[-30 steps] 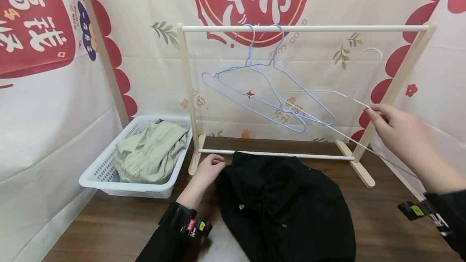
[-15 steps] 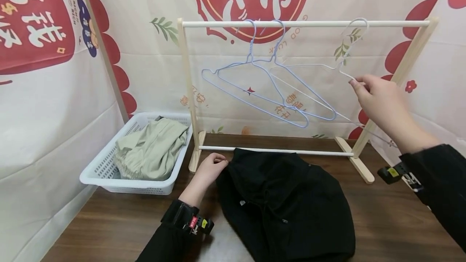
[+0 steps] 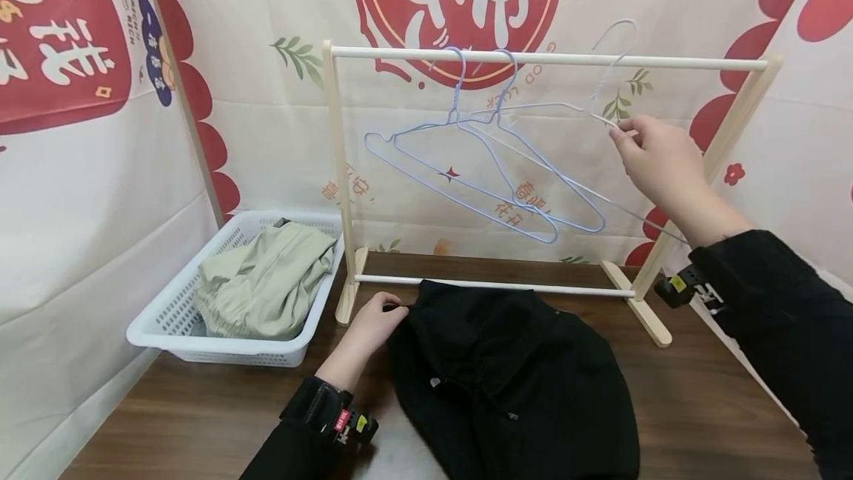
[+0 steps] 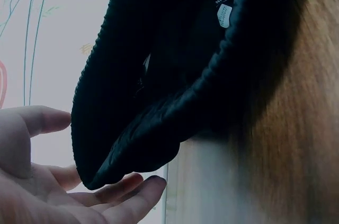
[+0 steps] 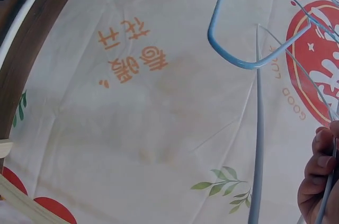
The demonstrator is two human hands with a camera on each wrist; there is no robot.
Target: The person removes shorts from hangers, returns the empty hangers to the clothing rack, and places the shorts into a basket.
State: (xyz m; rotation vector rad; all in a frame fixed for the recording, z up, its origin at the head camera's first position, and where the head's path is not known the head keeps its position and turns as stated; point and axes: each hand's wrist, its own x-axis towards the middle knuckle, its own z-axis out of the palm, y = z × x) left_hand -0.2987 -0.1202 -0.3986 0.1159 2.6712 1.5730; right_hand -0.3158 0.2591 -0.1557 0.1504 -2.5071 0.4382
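Note:
My right hand (image 3: 660, 158) pinches a white wire hanger (image 3: 533, 104) by its right shoulder, just below the neck. That hanger's hook rises above the rack's top rail (image 3: 693, 62) and its neck overlaps the rail in the head view. Two blue hangers (image 3: 426, 167) hang from the rail to its left. On the table lies a black garment (image 3: 533, 384) with a small metal drawstring tip. My left hand (image 3: 369, 324) holds its upper left corner; in the left wrist view the fingers (image 4: 132, 197) lie around the gathered elastic waistband (image 4: 175, 105), with a label inside.
A white perforated basket (image 3: 229, 347) with a folded light green garment (image 3: 269, 280) stands left of the rack. The wooden rack has splayed feet (image 3: 640, 310) and a low white bar (image 3: 386, 279). Printed cloth (image 3: 286, 147) hangs close behind and along the sides.
My right hand has carried the white hanger up and to the left, from below the top rail until its hook is above it. The left hand stays at the black garment's corner.

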